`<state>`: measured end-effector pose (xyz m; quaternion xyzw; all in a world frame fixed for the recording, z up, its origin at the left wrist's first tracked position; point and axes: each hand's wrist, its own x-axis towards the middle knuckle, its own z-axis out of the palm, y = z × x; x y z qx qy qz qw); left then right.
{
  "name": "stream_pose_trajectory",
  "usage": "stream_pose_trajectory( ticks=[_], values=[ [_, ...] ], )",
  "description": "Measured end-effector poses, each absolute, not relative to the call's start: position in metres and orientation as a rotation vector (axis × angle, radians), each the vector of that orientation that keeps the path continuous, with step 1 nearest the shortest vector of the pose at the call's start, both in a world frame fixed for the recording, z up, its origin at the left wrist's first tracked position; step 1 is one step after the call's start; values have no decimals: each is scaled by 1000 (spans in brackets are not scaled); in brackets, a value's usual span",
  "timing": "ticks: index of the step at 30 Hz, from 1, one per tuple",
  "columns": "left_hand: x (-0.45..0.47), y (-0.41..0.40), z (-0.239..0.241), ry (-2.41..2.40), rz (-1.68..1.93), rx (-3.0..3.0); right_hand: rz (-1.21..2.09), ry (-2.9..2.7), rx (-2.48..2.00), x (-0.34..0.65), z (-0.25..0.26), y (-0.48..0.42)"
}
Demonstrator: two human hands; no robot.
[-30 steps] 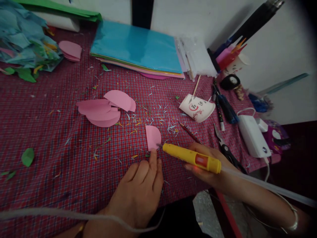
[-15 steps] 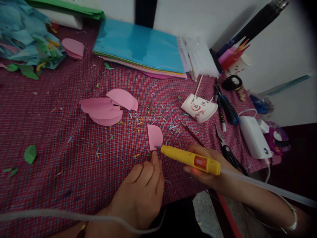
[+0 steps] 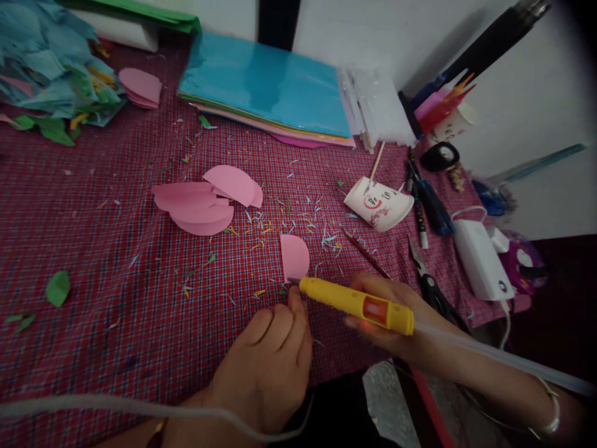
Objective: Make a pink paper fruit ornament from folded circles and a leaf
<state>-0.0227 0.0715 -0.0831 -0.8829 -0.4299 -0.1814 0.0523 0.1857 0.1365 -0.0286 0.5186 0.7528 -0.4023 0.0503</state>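
Note:
My right hand (image 3: 380,305) is wrapped round a yellow hot glue gun (image 3: 354,303), with a small red glow under its body. A clear glue stick (image 3: 448,335) runs out of its back end. The gun's tip is at the lower edge of a folded, half-round pink paper piece (image 3: 295,256); whether it touches I cannot tell. My left hand (image 3: 273,354) lies on the cloth with its index finger stretched out to the paper's near edge. Its thumb is hidden. Left of them lie more pink paper petals (image 3: 200,205).
A checked cloth (image 3: 116,261) covers the table, scattered with paper snippets. Blue-topped paper sheets (image 3: 270,87) lie at the back. On the right are a tipped paper cup (image 3: 379,204), a pencil (image 3: 366,252), scissors (image 3: 431,289) and a white charger box (image 3: 482,258). A white cord (image 3: 140,407) crosses my left forearm.
The glue gun's tip has shifted slightly left along the lower edge of the pink paper piece. My left hand stays at the paper's near edge; the whole view has drifted a little.

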Motion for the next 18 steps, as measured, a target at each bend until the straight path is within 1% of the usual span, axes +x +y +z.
stream_pose_trajectory(
  ticks=[5, 9, 18],
  values=[
    [-22, 72, -84, -1298, -559, -2678, -1241, 2286, 1589, 188, -32, 136],
    [-22, 71, -85, -1298, -544, -2677, -1169, 2344, 1634, 187, -34, 139],
    [-24, 71, -85, -1294, -560, -2695, -1151, 2386, 1680, 191, -25, 139]
  ],
)
